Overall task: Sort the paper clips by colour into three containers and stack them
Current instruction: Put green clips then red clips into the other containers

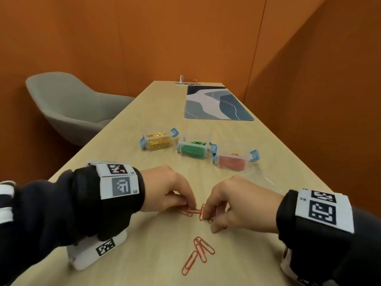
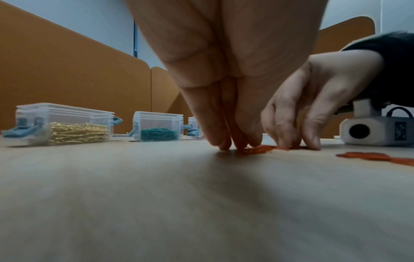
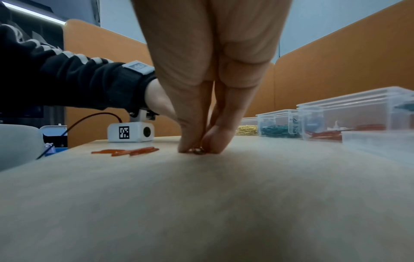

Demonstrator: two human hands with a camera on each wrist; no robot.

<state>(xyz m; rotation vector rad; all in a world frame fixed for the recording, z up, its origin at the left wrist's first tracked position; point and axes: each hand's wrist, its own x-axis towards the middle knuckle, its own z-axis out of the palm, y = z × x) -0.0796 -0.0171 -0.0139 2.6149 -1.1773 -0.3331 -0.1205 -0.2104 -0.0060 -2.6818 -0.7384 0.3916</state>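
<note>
Three clear containers with blue latches stand in a row: gold clips [image 1: 158, 141], green clips [image 1: 193, 149], red clips [image 1: 232, 162]. Near the table's front, my left hand [image 1: 188, 204] pinches a few red paper clips [image 1: 189, 212] against the wood; in the left wrist view its fingertips [image 2: 224, 143] press on those clips [image 2: 257, 149]. My right hand [image 1: 207, 215] pinches one red clip [image 1: 202, 212] standing on end beside them. In the right wrist view its fingertips [image 3: 190, 147] meet on the tabletop. Several loose red clips [image 1: 198, 252] lie nearer to me.
A clear lid [image 1: 261, 176] lies right of the red container. A patterned blue mat [image 1: 216, 104] lies at the far end of the table, and a grey chair [image 1: 68, 104] stands to the left. Orange walls enclose the table.
</note>
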